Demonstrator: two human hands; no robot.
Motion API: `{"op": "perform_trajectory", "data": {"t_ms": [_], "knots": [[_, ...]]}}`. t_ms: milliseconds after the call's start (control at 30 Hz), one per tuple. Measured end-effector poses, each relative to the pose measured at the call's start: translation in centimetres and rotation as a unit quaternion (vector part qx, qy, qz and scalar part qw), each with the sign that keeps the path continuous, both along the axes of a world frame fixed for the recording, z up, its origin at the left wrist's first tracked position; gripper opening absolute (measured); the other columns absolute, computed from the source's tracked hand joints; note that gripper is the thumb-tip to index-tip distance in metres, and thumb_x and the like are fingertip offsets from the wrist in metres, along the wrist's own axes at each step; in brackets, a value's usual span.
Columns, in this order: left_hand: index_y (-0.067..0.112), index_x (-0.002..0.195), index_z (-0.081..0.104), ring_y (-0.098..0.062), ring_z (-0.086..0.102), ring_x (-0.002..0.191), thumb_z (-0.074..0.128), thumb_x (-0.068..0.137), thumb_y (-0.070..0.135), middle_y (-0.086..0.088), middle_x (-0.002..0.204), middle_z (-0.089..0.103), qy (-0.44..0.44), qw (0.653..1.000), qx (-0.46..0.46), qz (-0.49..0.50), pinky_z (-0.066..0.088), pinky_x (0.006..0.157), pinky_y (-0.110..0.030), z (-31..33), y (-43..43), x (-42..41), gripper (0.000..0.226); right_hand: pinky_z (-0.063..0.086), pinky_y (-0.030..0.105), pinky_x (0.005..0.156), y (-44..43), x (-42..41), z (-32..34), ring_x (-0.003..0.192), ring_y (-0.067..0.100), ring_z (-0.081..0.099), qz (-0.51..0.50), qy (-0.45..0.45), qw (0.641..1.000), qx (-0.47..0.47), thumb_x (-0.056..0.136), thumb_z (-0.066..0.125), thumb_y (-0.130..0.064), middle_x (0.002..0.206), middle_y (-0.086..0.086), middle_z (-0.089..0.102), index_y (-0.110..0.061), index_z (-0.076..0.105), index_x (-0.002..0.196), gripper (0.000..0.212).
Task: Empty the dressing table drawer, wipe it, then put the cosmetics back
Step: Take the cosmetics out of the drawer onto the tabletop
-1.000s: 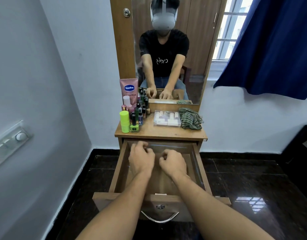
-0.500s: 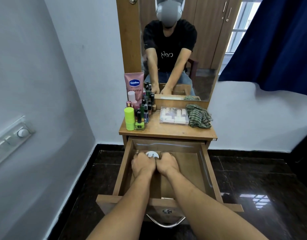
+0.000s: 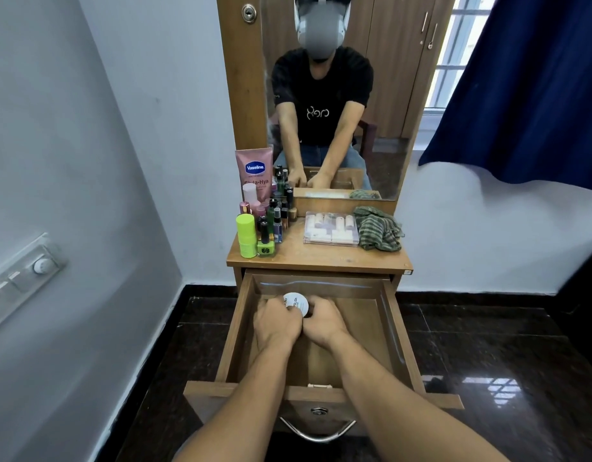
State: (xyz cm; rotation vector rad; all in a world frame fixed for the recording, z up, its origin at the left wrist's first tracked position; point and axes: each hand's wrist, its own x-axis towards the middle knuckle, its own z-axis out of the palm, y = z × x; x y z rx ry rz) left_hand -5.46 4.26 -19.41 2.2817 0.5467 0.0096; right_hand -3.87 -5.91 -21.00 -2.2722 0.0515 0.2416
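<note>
The wooden drawer (image 3: 393,331) of the dressing table is pulled out. Inside it, toward the back, my left hand (image 3: 277,323) and my right hand (image 3: 323,320) sit side by side around a small round white jar (image 3: 296,303) with a printed lid; fingers of both curl round it. On the table top stand a pink Vaseline tube (image 3: 254,171), a lime-green stick (image 3: 246,235), a green nail-polish bottle (image 3: 265,245) and several small dark bottles (image 3: 281,208). A clear case of small tubes (image 3: 331,228) lies beside a green striped cloth (image 3: 378,228).
A mirror (image 3: 338,95) behind the table reflects a person with both arms reaching down. A white wall with a switch panel (image 3: 21,278) is at the left. A blue curtain (image 3: 521,78) hangs at the right. The floor is dark and glossy.
Both hands moved back into the drawer and closed around the white jar, which was not visible a second ago. The view tilted down and closer.
</note>
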Motion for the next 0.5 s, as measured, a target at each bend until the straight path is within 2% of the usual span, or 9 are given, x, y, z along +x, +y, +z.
{"op": "perform_trajectory", "data": {"t_ms": [67, 167, 367, 500], "knots": [[0.014, 0.118, 0.071, -0.034, 0.059, 0.114, 0.057, 0.087, 0.02, -0.015, 0.122, 0.061, -0.011, 1.0, -0.01, 0.001, 0.045, 0.097, -0.036, 0.4, -0.1, -0.5, 0.034, 0.046, 0.029, 0.099, -0.1, -0.6, 0.8, 0.119, 0.021, 0.052, 0.009, -0.011, 1.0, -0.015, 0.082, 0.064, -0.023, 0.106, 0.003, 0.059, -0.022, 0.068, 0.114, 0.032], [0.018, 0.114, 0.072, -0.032, 0.06, 0.11, 0.057, 0.084, 0.023, -0.012, 0.118, 0.064, -0.04, 0.999, -0.023, 0.004, 0.049, 0.096, -0.039, 1.3, -0.6, -1.2, 0.034, 0.048, 0.032, 0.095, -0.4, -1.3, 1.5, 0.105, 0.027, 0.06, -0.018, -0.049, 0.998, -0.037, 0.087, 0.064, -0.024, 0.106, 0.001, 0.047, -0.022, 0.065, 0.113, 0.027], [0.021, 0.12, 0.07, -0.031, 0.061, 0.111, 0.052, 0.085, 0.027, -0.009, 0.114, 0.066, -0.112, 0.993, -0.03, -0.007, 0.049, 0.096, -0.043, 3.2, -1.9, -2.1, 0.039, 0.052, 0.036, 0.08, -1.3, -2.7, 3.7, 0.092, 0.026, 0.063, -0.073, -0.132, 0.988, -0.043, 0.086, 0.067, -0.036, 0.107, -0.002, 0.051, -0.026, 0.066, 0.111, 0.027], [0.019, 0.137, 0.062, -0.027, 0.055, 0.123, 0.053, 0.092, 0.024, -0.007, 0.13, 0.063, -0.167, 0.985, -0.047, 0.0, 0.041, 0.105, -0.037, 5.2, -3.5, -2.1, 0.046, 0.054, 0.04, 0.078, -2.3, -2.9, 5.4, 0.087, 0.022, 0.061, -0.117, -0.177, 0.977, -0.034, 0.086, 0.066, -0.043, 0.108, -0.005, 0.052, -0.028, 0.067, 0.111, 0.029]]}}
